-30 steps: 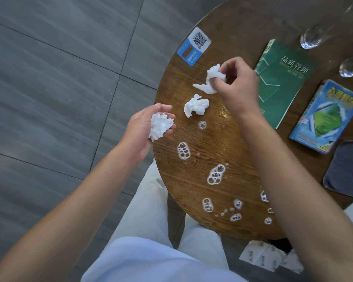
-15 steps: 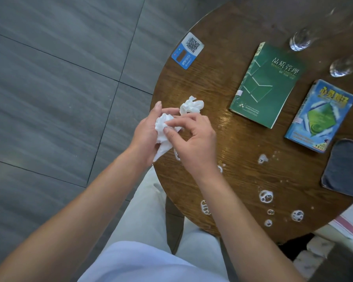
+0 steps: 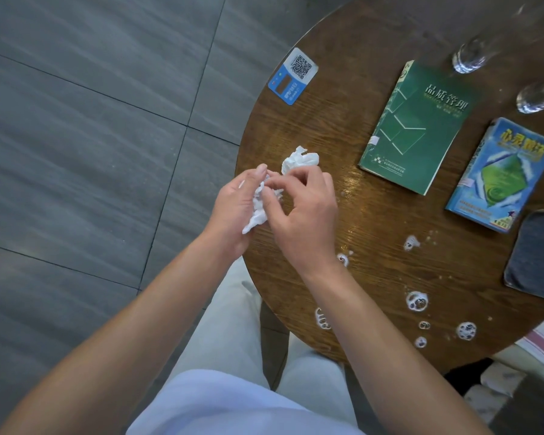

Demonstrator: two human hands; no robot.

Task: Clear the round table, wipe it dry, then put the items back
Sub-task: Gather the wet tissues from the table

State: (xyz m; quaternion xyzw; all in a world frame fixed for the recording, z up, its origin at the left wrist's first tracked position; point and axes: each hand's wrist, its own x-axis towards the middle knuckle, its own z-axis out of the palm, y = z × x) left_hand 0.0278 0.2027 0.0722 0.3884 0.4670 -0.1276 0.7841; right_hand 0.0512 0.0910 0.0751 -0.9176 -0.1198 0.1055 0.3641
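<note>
1. Two crumpled tissues matter here: one wad [image 3: 259,204] sits in the cupped left hand [image 3: 233,211] at the frame's centre, while a second tissue [image 3: 300,160] lies on the tabletop [image 3: 327,127] just above the hands.
2. The left grip curls loosely around its wad, palm up, apparently serving as a collecting cup over the table's left edge.
3. The right hand [image 3: 302,211] has its fingertips [image 3: 269,194] together on the same wad, seemingly tucking it in so that it can then fetch the loose one.
4. A green book [image 3: 418,127], a blue book [image 3: 503,174], a QR card [image 3: 292,76], a dark cloth [image 3: 537,255] and two glasses [image 3: 471,54] sit at right and top, not yet cleared.
5. Foam spots [image 3: 416,301] dot the lower right, so wiping seems far off.
</note>
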